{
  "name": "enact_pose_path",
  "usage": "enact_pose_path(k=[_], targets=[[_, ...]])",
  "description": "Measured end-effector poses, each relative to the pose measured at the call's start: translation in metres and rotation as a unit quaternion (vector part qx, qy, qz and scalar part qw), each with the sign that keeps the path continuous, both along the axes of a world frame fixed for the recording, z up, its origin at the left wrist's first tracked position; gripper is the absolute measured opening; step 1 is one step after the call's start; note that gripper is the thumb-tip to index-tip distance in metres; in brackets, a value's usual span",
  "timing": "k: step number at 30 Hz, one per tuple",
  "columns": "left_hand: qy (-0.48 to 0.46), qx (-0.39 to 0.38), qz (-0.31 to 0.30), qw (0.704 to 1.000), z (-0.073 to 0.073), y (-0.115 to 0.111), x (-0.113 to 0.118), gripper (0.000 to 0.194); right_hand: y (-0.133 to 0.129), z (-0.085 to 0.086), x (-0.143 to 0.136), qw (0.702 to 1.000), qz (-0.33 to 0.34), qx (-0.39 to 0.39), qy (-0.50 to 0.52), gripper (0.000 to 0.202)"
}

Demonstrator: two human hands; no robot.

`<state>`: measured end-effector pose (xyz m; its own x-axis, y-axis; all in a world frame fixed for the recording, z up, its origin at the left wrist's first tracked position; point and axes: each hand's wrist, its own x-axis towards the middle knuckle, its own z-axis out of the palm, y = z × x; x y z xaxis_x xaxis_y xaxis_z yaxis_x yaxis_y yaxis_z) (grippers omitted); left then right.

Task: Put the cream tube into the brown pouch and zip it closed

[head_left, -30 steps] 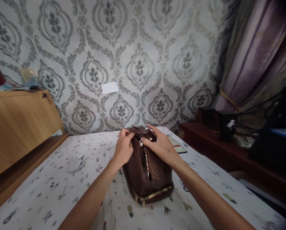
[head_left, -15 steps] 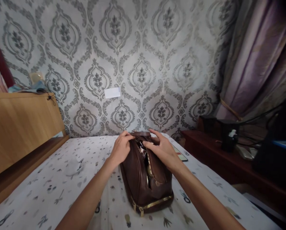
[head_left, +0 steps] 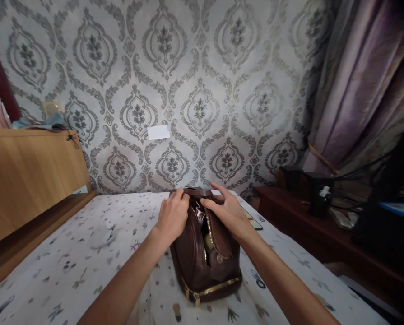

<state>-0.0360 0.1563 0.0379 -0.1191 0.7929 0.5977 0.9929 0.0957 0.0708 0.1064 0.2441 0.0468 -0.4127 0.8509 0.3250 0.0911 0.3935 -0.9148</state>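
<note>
A brown leather bag stands on the patterned sheet with its top zip parted. Inside the gap, a shiny metallic-topped item and something yellowish-green lower down show in part. My left hand has its fingers curled at the far left edge of the opening, pinching the bag there; the fingertips are partly hidden. My right hand grips the right side, thumb on the flap by the zip teeth and index finger raised. The bag's handle lies between the two hands. Gold zip pulls hang at the near lower edge.
A flat, phone-like thing lies right of the bag. A white round object rests on the sheet at left. A wooden board borders the left side. On the right, a dark red ledge holds a pump bottle and cables.
My left hand has shifted slightly along the bag's rim, with its fingers curled more. The bag's opening looks a little wider. My right hand has stayed nearly in place.
</note>
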Motion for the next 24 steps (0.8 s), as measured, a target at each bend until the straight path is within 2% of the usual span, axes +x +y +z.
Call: enact_pose_path(k=[3, 5, 7, 9, 11, 12, 14, 16, 20, 22, 24], targets=[[0.008, -0.041, 0.054, 0.998, -0.005, -0.004, -0.009, 0.040, -0.002, 0.001, 0.000, 1.000, 0.003, 0.000, -0.001, 0.080], [-0.033, -0.022, 0.052, 0.998, -0.009, -0.007, -0.021, 0.043, -0.003, 0.002, 0.000, 1.000, 0.001, 0.010, -0.001, 0.077], [-0.106, 0.054, 0.004, 0.993, -0.011, -0.010, -0.033, 0.045, -0.004, 0.002, 0.000, 1.000, -0.003, 0.021, -0.005, 0.074], [-0.167, 0.116, -0.081, 0.976, -0.010, -0.012, -0.038, 0.044, -0.004, 0.001, 0.000, 1.000, -0.004, 0.025, -0.008, 0.073], [-0.181, 0.118, -0.155, 0.964, -0.007, -0.012, -0.034, 0.040, -0.003, 0.000, 0.000, 1.000, -0.003, 0.026, -0.007, 0.072], [-0.168, 0.101, -0.167, 0.966, -0.004, -0.011, -0.029, 0.036, -0.002, 0.000, 0.000, 1.000, -0.002, 0.026, -0.004, 0.071], [-0.118, 0.061, -0.141, 0.981, 0.001, -0.009, -0.016, 0.029, -0.001, -0.002, 0.000, 1.000, 0.007, 0.028, 0.002, 0.069], [-0.052, 0.034, -0.076, 0.995, 0.005, -0.006, -0.002, 0.026, 0.000, -0.003, 0.000, 0.999, 0.017, 0.032, 0.003, 0.067], [0.058, -0.001, 0.033, 0.998, 0.010, -0.005, 0.012, 0.029, 0.002, -0.006, 0.001, 0.999, 0.008, 0.050, -0.007, 0.066], [0.053, -0.022, 0.040, 0.998, 0.010, -0.008, 0.008, 0.031, 0.003, -0.008, 0.000, 0.998, 0.001, 0.060, -0.007, 0.064], [0.000, -0.012, 0.020, 1.000, 0.008, -0.012, 0.000, 0.027, 0.005, -0.009, 0.000, 0.998, -0.001, 0.064, -0.004, 0.062]])
